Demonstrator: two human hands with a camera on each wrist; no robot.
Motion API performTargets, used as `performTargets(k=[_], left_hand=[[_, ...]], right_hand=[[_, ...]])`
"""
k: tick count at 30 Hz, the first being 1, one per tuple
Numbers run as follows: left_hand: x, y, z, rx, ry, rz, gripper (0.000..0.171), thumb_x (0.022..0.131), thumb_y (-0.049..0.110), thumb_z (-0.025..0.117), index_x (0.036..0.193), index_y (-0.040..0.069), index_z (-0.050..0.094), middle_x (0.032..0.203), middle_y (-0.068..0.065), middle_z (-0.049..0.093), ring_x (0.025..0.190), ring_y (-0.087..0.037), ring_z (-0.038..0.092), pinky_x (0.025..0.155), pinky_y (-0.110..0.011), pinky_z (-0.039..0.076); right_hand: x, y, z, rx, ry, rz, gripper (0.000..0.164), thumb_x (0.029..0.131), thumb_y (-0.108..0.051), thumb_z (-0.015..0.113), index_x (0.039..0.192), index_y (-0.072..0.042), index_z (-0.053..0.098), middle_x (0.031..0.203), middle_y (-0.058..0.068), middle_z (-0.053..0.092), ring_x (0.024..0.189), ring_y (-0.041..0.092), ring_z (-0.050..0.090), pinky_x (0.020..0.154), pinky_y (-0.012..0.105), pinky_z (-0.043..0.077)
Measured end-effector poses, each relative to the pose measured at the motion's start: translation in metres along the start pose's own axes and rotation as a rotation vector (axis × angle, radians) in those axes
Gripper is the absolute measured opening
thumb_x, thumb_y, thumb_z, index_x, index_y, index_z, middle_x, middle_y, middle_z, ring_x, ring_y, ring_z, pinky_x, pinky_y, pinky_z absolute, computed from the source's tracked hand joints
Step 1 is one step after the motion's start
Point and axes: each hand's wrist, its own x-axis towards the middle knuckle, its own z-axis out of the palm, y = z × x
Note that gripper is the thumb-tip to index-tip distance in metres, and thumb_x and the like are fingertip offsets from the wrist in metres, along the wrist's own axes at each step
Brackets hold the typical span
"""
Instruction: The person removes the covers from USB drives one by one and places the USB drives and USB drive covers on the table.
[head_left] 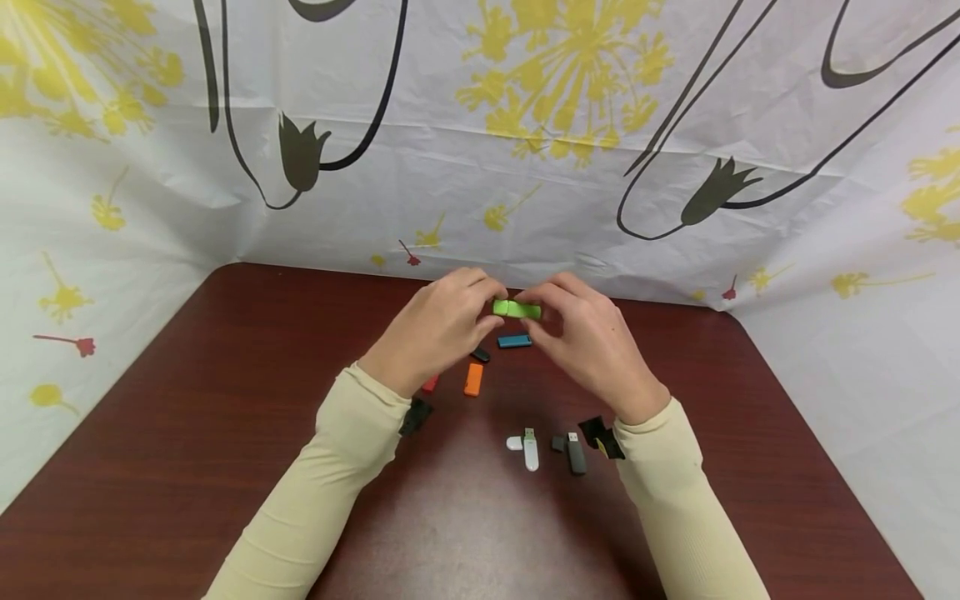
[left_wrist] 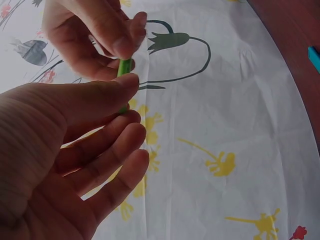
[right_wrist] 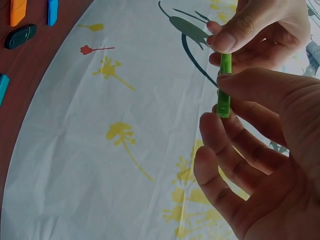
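A bright green USB flash drive (head_left: 521, 310) is held above the far part of the table between both hands, with a seam showing near its left end. My left hand (head_left: 442, 325) pinches that left end between thumb and fingertips. On the other end, the thumb and fingers of my right hand (head_left: 588, 337) grip the longer part. Seen from the right wrist, the green stick (right_wrist: 224, 95) stands out narrow and edge-on, and fingertips cover part of it. Below the hands lie a blue stick (head_left: 514, 341), an orange one (head_left: 473, 379) and a black one (head_left: 481, 356).
Nearer me, a white USB drive (head_left: 531, 452) lies uncapped beside its white cap (head_left: 513, 443). To its right is a dark grey drive (head_left: 576, 458) with its cap (head_left: 558, 443) off. A red stick (head_left: 431, 383) is partly behind my left arm. Patterned cloth (head_left: 420, 192) borders the dark red table (head_left: 187, 400).
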Motion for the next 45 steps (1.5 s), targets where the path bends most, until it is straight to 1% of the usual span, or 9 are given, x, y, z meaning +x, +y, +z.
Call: performTargets(k=[4,11,18,25,34,37,39,41,45], left_hand=[[0.000,-0.001,-0.001,-0.001,0.005,0.015,0.022,0.101,0.017,0.079,0.118,0.003,0.077,0.111,-0.008,0.073,0.098,-0.021,0.067,0.083,-0.030,0.062],[0.001,-0.003,0.000,-0.012,0.029,0.037,0.019,0.100,0.013,0.080,0.116,0.003,0.078,0.110,-0.009,0.074,0.099,-0.022,0.068,0.084,-0.030,0.061],[0.001,-0.005,0.000,-0.038,0.025,0.050,0.019,0.100,0.012,0.078,0.117,0.001,0.078,0.109,-0.009,0.074,0.099,-0.022,0.069,0.085,-0.029,0.062],[0.000,-0.003,0.001,-0.041,0.024,0.058,0.019,0.100,0.012,0.078,0.116,0.001,0.079,0.108,-0.009,0.074,0.098,-0.021,0.070,0.084,-0.028,0.062],[0.001,-0.003,0.000,-0.052,0.024,0.047,0.019,0.100,0.013,0.079,0.115,0.001,0.079,0.108,-0.009,0.075,0.094,-0.020,0.070,0.082,-0.028,0.062],[0.002,-0.003,-0.002,-0.051,0.026,0.049,0.019,0.100,0.013,0.079,0.115,0.001,0.079,0.109,-0.010,0.076,0.096,-0.021,0.071,0.083,-0.029,0.062],[0.002,-0.006,-0.004,-0.052,0.039,0.048,0.019,0.100,0.012,0.079,0.114,0.000,0.079,0.109,-0.011,0.077,0.097,-0.022,0.072,0.085,-0.030,0.063],[0.001,-0.012,-0.008,-0.058,0.066,0.036,0.017,0.099,0.010,0.079,0.113,-0.002,0.079,0.108,-0.012,0.078,0.097,-0.024,0.073,0.086,-0.032,0.064],[-0.004,-0.027,-0.019,-0.084,0.158,-0.022,0.016,0.095,0.004,0.082,0.109,-0.005,0.080,0.104,-0.015,0.078,0.091,-0.027,0.074,0.083,-0.036,0.065]], right_hand=[[0.000,0.000,0.000,0.000,0.018,-0.020,0.023,0.092,-0.005,0.084,0.114,-0.012,0.080,0.105,0.002,0.069,0.083,0.015,0.061,0.068,0.033,0.052],[0.001,0.000,0.004,-0.008,0.023,-0.047,0.026,0.091,-0.009,0.089,0.115,-0.011,0.080,0.108,0.004,0.070,0.086,0.017,0.063,0.070,0.034,0.054],[0.002,0.001,0.003,-0.009,0.049,-0.076,0.024,0.089,-0.006,0.090,0.110,-0.011,0.080,0.105,0.003,0.070,0.083,0.016,0.064,0.069,0.034,0.055],[0.002,0.002,0.001,-0.005,0.036,-0.066,0.023,0.089,-0.009,0.090,0.109,-0.012,0.080,0.105,0.001,0.071,0.083,0.015,0.063,0.070,0.033,0.055],[0.001,0.004,-0.002,0.004,0.036,-0.061,0.024,0.088,-0.010,0.091,0.108,-0.013,0.079,0.100,0.000,0.069,0.080,0.012,0.060,0.066,0.031,0.051],[0.001,0.006,-0.002,0.000,0.028,-0.059,0.023,0.089,-0.010,0.091,0.109,-0.013,0.079,0.101,0.001,0.069,0.080,0.014,0.061,0.066,0.032,0.051],[0.001,0.009,-0.005,-0.018,0.028,-0.050,0.022,0.090,-0.009,0.090,0.109,-0.012,0.079,0.103,0.002,0.070,0.082,0.016,0.063,0.068,0.034,0.053],[0.000,0.013,-0.008,-0.032,0.038,-0.032,0.022,0.090,-0.007,0.089,0.110,-0.010,0.079,0.104,0.004,0.071,0.083,0.019,0.064,0.069,0.036,0.053],[-0.004,0.024,-0.018,-0.048,0.074,0.020,0.024,0.089,-0.001,0.087,0.110,-0.009,0.080,0.100,0.005,0.070,0.079,0.018,0.063,0.068,0.036,0.050]])
